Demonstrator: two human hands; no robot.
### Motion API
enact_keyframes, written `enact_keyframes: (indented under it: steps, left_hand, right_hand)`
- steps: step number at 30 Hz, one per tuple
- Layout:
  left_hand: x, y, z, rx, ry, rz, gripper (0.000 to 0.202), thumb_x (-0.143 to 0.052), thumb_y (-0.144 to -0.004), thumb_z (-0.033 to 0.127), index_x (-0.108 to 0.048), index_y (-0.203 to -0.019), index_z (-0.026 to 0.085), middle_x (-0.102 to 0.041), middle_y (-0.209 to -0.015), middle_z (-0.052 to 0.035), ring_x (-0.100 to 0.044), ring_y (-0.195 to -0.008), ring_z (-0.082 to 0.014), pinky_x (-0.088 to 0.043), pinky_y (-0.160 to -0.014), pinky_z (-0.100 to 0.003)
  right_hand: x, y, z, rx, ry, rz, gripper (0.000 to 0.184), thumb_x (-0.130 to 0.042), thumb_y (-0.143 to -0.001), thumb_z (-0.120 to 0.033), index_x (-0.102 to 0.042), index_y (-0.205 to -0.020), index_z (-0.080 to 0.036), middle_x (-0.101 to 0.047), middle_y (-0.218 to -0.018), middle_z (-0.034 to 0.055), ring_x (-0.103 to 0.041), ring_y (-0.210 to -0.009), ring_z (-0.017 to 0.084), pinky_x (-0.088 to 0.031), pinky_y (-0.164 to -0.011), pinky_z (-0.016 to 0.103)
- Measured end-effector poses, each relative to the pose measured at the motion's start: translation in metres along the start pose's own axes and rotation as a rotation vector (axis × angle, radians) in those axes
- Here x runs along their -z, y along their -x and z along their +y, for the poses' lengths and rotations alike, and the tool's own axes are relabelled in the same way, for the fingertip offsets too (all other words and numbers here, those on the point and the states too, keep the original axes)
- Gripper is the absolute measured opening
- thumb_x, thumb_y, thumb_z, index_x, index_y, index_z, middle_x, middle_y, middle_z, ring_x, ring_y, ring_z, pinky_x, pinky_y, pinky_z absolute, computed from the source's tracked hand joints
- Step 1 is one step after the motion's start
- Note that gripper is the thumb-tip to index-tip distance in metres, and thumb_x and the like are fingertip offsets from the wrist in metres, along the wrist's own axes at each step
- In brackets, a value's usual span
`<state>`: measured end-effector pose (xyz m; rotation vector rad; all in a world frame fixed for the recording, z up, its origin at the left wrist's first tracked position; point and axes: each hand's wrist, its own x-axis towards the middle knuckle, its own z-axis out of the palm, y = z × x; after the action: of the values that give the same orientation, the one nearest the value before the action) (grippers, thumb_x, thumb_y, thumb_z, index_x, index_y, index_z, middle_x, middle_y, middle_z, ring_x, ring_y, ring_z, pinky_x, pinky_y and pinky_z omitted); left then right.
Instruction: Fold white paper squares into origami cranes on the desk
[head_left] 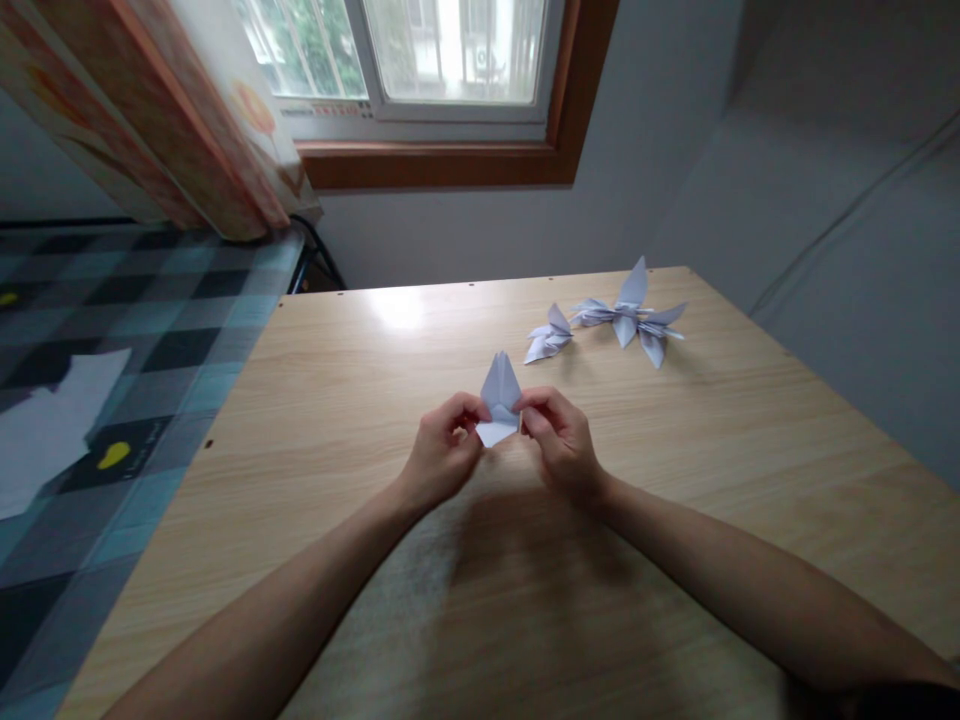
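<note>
A small folded piece of white paper (501,390) is held up over the wooden table (322,390), between my two hands. It has a tall pointed upper part with a slit down its middle and a wider flap at the bottom. My left hand (448,442) pinches its left edge between thumb and fingers. On the other side, my right hand (561,440) grips the right edge the same way. Beyond the right hand, a folded paper piece (550,334) lies on the table, and a cluster of folded paper pieces (630,312) sits to its right.
At the left is a bed or surface with a checked cloth (45,290), and loose white sheets (52,425) lie on it. A patterned curtain (150,110) hangs beside the window (450,60). A cable (847,215) runs along the right wall.
</note>
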<state>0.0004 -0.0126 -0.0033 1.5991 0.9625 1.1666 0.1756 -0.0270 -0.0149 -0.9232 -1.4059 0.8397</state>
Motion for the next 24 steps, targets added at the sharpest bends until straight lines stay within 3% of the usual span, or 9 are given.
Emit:
enact_keyframes:
  steps: [3, 7, 16, 22, 24]
  left_hand:
    - [0.0, -0.001, 0.003, -0.012, -0.005, -0.016, 0.012, -0.063, -0.071, 0.01, -0.058, -0.079, 0.018, -0.063, -0.077, -0.0011, -0.058, -0.072, -0.0138, -0.045, -0.065, -0.024]
    - [0.0, -0.001, 0.004, 0.002, -0.041, -0.034, 0.008, -0.057, -0.072, 0.011, -0.057, -0.076, 0.017, -0.059, -0.069, 0.0012, -0.052, -0.064, -0.0116, -0.039, -0.058, -0.022]
    - [0.001, 0.0, 0.002, 0.02, -0.082, -0.104, 0.009, -0.048, -0.067, 0.013, -0.054, -0.071, 0.018, -0.051, -0.059, 0.0041, -0.042, -0.054, -0.0102, -0.03, -0.053, -0.023]
    - [0.002, -0.001, 0.005, 0.052, -0.124, -0.096, 0.01, -0.048, -0.065, 0.014, -0.055, -0.071, 0.018, -0.051, -0.058, 0.0039, -0.043, -0.054, -0.0109, -0.029, -0.053, -0.024]
    - [0.001, -0.001, 0.005, 0.048, -0.124, -0.09, 0.01, -0.048, -0.065, 0.014, -0.055, -0.07, 0.018, -0.05, -0.057, 0.0041, -0.042, -0.053, -0.0108, -0.029, -0.052, -0.024]
  right_hand:
    - [-0.001, 0.001, 0.004, -0.005, -0.026, 0.037, 0.006, -0.056, -0.093, -0.024, -0.06, -0.097, -0.023, -0.058, -0.075, -0.0031, -0.056, -0.065, 0.013, -0.045, -0.062, 0.026]
    - [-0.002, 0.003, 0.01, 0.043, -0.025, 0.064, 0.012, -0.055, -0.094, -0.022, -0.058, -0.105, -0.026, -0.062, -0.087, -0.0009, -0.058, -0.069, 0.012, -0.047, -0.062, 0.026]
    - [0.003, -0.002, 0.01, 0.195, 0.087, 0.054, 0.045, -0.056, -0.086, -0.012, -0.05, -0.127, -0.028, -0.063, -0.102, 0.0024, -0.057, -0.068, 0.012, -0.05, -0.061, 0.027]
    - [0.008, -0.008, 0.005, 0.308, 0.232, 0.057, 0.02, -0.059, -0.085, -0.012, -0.063, -0.1, -0.024, -0.062, -0.101, 0.0031, -0.057, -0.07, 0.012, -0.05, -0.062, 0.028]
    - [0.009, -0.009, 0.003, 0.32, 0.253, 0.055, 0.02, -0.06, -0.084, -0.012, -0.063, -0.1, -0.024, -0.061, -0.103, 0.0034, -0.056, -0.068, 0.011, -0.05, -0.061, 0.028]
